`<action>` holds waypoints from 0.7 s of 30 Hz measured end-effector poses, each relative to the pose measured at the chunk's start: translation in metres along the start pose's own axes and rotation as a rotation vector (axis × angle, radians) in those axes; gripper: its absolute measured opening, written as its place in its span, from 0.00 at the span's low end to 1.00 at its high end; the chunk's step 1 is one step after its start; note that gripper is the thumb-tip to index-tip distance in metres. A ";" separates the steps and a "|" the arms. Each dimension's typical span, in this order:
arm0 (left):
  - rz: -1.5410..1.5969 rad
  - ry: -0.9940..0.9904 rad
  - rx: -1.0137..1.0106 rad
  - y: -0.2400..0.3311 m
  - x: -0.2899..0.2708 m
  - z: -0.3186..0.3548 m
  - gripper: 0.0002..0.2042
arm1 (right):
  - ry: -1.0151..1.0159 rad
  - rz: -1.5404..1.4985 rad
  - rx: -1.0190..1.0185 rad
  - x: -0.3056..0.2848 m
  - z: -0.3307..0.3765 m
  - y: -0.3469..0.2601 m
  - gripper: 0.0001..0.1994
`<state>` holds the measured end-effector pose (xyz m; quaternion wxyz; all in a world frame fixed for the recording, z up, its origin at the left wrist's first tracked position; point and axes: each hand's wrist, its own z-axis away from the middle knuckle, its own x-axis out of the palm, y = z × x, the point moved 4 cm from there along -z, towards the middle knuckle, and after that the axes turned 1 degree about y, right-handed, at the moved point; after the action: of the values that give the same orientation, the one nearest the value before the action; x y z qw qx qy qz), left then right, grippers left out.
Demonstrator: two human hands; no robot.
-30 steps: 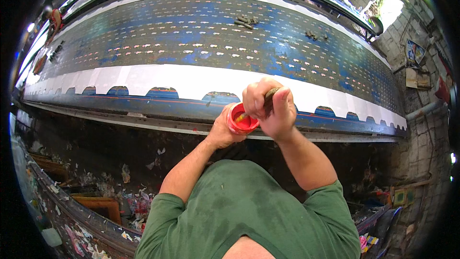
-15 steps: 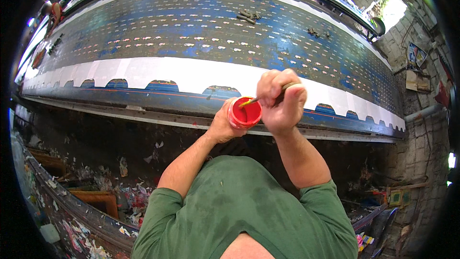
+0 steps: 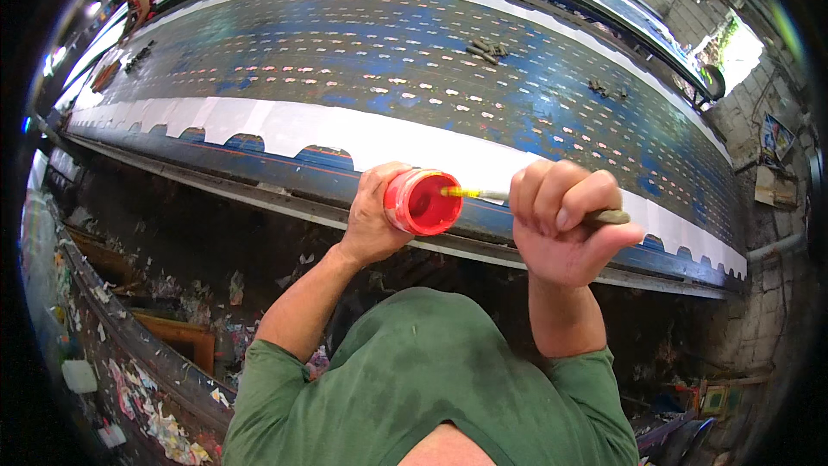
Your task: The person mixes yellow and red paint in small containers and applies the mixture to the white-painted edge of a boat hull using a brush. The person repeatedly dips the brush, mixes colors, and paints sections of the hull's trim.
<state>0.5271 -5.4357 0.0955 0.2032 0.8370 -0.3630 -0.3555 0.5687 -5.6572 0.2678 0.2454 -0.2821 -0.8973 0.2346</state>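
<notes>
While your right hand [image 3: 565, 224] is closed into a fist, its fingers [image 3: 561, 198] are curled tight around the shaft of a thin brush [image 3: 500, 197] — the dark handle end sticks out past the knuckles to the right, and the yellow-tipped end points left. That tip sits at the mouth of the small red cup [image 3: 423, 201], just touching or just inside its rim; which of the two cannot be told. Your left hand [image 3: 373, 216] wraps the cup from behind, fingers pressed together around its wall and thumb along the near side, holding it tilted so the opening faces toward you. Both hands are raised in front of your chest, close to each other, with the cup between them.

Beyond the hands runs a long blue table [image 3: 345, 78] — its surface worn and dotted with rows of small pale marks. A white strip of cloth [image 3: 414, 147] with a scalloped near edge lies along the table's front. Paper scraps litter the floor [image 3: 147, 397] at lower left.
</notes>
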 end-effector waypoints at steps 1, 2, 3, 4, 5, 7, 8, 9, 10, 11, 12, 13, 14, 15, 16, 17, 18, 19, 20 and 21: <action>-0.012 0.005 0.003 0.001 -0.003 0.002 0.50 | 0.045 -0.037 -0.048 0.003 -0.003 0.001 0.40; -0.010 0.009 0.010 0.007 -0.004 0.005 0.50 | 0.030 -0.082 -0.018 0.011 -0.001 0.007 0.40; -0.031 0.008 -0.015 0.010 -0.007 0.007 0.51 | 0.016 -0.129 0.010 0.022 0.004 0.014 0.40; -0.053 0.009 -0.042 0.012 -0.009 0.010 0.51 | 0.001 -0.176 0.038 0.028 0.006 0.020 0.40; -0.074 0.010 -0.070 0.014 -0.012 0.014 0.51 | -0.066 -0.169 0.082 0.024 0.004 0.021 0.40; -0.067 0.033 -0.078 0.019 -0.015 0.023 0.53 | -0.135 -0.150 0.102 0.013 0.002 0.016 0.39; -0.074 0.032 -0.088 0.019 -0.016 0.026 0.54 | -0.132 -0.136 0.072 0.012 0.000 0.016 0.39; -0.083 0.025 -0.098 0.018 -0.018 0.028 0.54 | -0.127 -0.125 0.045 0.012 -0.004 0.018 0.38; -0.086 0.031 -0.137 0.015 -0.020 0.030 0.55 | -0.106 -0.125 0.007 0.023 -0.003 0.021 0.38; -0.099 0.055 -0.144 0.016 -0.024 0.030 0.55 | -0.084 -0.125 -0.031 0.034 -0.001 0.024 0.37; -0.111 0.074 -0.152 0.020 -0.030 0.031 0.54 | -0.089 -0.211 0.047 0.042 0.007 0.030 0.37; -0.122 0.093 -0.159 0.023 -0.036 0.033 0.54 | -0.237 -0.262 0.214 0.044 0.007 0.029 0.37; -0.141 0.090 -0.126 0.026 -0.042 0.036 0.54 | -0.285 -0.228 0.241 0.036 0.003 0.025 0.37; -0.167 0.094 -0.121 0.027 -0.042 0.039 0.54 | -0.336 -0.190 0.270 0.030 0.001 0.023 0.38; -0.191 0.097 -0.117 0.028 -0.043 0.041 0.54 | -0.264 -0.183 0.197 0.029 -0.001 0.024 0.38; -0.214 0.099 -0.112 0.029 -0.043 0.043 0.54 | -0.191 -0.174 0.125 0.030 -0.002 0.026 0.38; -0.193 0.109 -0.098 0.028 -0.045 0.042 0.54 | -0.115 -0.161 0.047 0.032 -0.003 0.027 0.38; -0.194 0.114 -0.110 0.026 -0.047 0.040 0.54 | -0.125 -0.197 0.070 0.038 0.002 0.032 0.38; -0.194 0.119 -0.120 0.025 -0.048 0.039 0.54 | -0.134 -0.231 0.093 0.045 0.011 0.036 0.38; -0.191 0.124 -0.135 0.025 -0.049 0.041 0.54 | -0.143 -0.263 0.120 0.047 0.016 0.038 0.38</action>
<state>0.4619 -5.4186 0.1050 0.2466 0.8725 -0.2437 -0.3443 0.5403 -5.6046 0.2489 0.2258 -0.1294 -0.9261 0.2731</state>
